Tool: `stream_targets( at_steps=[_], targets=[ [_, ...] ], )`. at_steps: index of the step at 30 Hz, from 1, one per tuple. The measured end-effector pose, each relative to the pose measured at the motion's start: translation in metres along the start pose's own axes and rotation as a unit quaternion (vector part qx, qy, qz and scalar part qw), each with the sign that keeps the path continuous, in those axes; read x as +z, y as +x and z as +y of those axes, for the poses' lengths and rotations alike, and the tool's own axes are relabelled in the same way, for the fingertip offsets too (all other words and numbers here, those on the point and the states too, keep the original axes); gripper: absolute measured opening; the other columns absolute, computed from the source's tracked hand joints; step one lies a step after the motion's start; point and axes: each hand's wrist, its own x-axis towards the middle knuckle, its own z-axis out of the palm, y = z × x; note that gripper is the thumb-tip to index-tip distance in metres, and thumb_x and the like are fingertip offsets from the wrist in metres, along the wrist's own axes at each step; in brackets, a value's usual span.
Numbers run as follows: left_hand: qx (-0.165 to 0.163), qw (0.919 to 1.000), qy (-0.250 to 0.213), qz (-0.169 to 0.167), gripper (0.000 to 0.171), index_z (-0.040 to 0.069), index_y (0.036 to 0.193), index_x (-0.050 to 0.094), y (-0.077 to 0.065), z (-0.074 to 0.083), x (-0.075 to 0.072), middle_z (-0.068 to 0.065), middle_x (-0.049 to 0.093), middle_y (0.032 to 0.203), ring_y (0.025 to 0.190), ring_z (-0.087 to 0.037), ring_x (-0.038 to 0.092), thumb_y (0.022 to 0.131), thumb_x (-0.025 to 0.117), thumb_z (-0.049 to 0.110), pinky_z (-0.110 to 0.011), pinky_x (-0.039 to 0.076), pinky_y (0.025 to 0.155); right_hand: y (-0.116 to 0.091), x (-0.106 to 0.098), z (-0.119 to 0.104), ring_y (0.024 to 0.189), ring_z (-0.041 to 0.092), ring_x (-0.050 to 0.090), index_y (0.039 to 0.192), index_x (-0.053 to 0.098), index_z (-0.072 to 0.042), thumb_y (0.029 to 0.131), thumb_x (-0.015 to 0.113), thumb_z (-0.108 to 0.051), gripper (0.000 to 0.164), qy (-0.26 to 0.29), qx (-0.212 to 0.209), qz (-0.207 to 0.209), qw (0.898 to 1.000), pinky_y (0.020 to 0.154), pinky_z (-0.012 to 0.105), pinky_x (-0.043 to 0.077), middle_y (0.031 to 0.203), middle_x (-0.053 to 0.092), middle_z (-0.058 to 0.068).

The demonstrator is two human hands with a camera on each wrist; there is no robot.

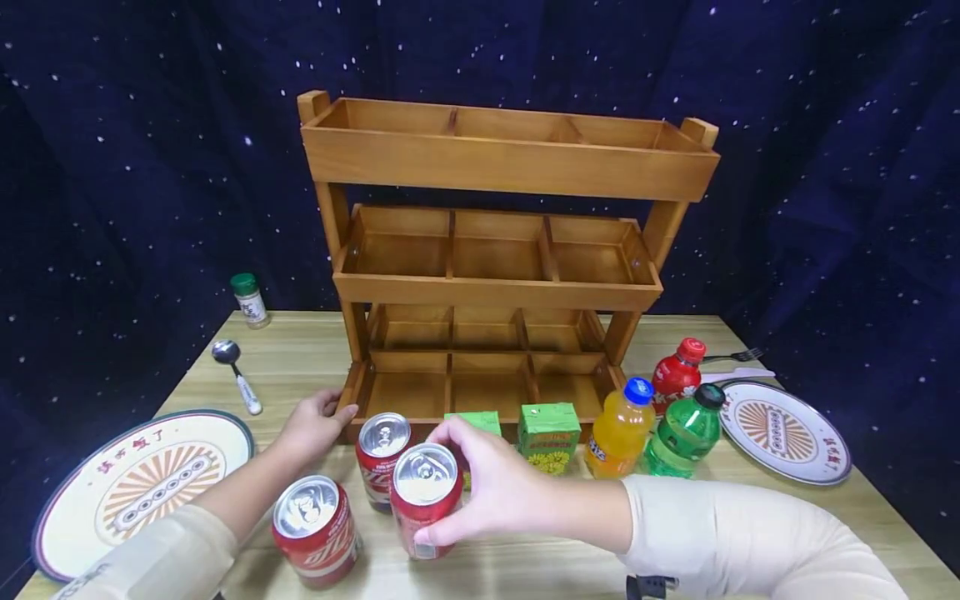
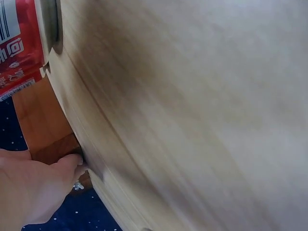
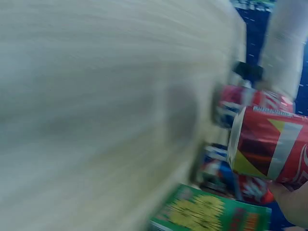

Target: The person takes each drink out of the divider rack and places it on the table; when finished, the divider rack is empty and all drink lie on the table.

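Note:
A red soda can [image 1: 423, 527] is in my right hand [image 1: 510, 482], thumb on the near side and fingers round the far side; its base faces the table in the right wrist view. Just beyond it stands a second red can [image 1: 372, 479], and a third can [image 1: 321, 542] is upright to the left, near my left forearm. My left hand [image 1: 311, 429] grips the lower left front corner of the three-tier wooden rack [image 1: 495, 292], thumb visible on the wood in the left wrist view. Its other fingers are partly hidden.
Green drink cartons [image 1: 550, 440] stand before the rack. Right of them are an orange drink bottle [image 1: 619, 429], a green bottle [image 1: 681, 433], a red bottle [image 1: 677, 379] and a plate [image 1: 821, 446]. A larger plate [image 1: 86, 500], spoon [image 1: 246, 390] and green-capped shaker [image 1: 251, 302] lie left.

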Motion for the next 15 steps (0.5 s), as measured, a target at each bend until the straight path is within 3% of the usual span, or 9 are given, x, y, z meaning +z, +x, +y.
stream_targets(
  at_steps=[4, 11, 15],
  targets=[
    [0.001, 1.0000, -0.006, 0.001, 0.049, -0.016, 0.128, 0.031, -0.001, 0.000, 0.000, -0.036, 0.037, 0.126, 0.118, -0.042, 0.037, 0.092, 0.049, 0.012, -0.046, 0.033, 0.098, -0.006, 0.012, 0.014, 0.092, 0.002, 0.053, 0.106, 0.043, -0.022, 0.057, 0.084, -0.032, 0.065, -0.011, 0.014, -0.013, 1.000, 0.082, 0.021, 0.046, 0.099, 0.055, -0.012],
    [-0.003, 0.9999, -0.014, 0.009, 0.050, -0.014, 0.129, 0.032, -0.001, -0.001, 0.000, -0.035, 0.038, 0.126, 0.117, -0.041, 0.039, 0.091, 0.050, 0.013, -0.045, 0.035, 0.097, -0.007, 0.025, 0.032, 0.100, 0.003, 0.053, 0.109, 0.041, -0.020, 0.060, 0.083, -0.026, 0.064, 0.044, -0.019, -0.031, 0.998, 0.090, 0.021, 0.042, 0.104, 0.054, -0.010],
    [-0.005, 0.9998, -0.018, 0.007, 0.050, -0.014, 0.129, 0.031, 0.000, -0.001, 0.000, -0.035, 0.037, 0.127, 0.117, -0.042, 0.038, 0.091, 0.050, 0.013, -0.045, 0.034, 0.097, -0.008, 0.029, 0.036, 0.102, 0.004, 0.053, 0.109, 0.042, -0.020, 0.061, 0.083, -0.026, 0.064, 0.057, -0.014, -0.023, 0.998, 0.092, 0.022, 0.041, 0.105, 0.054, -0.010]
  ],
)
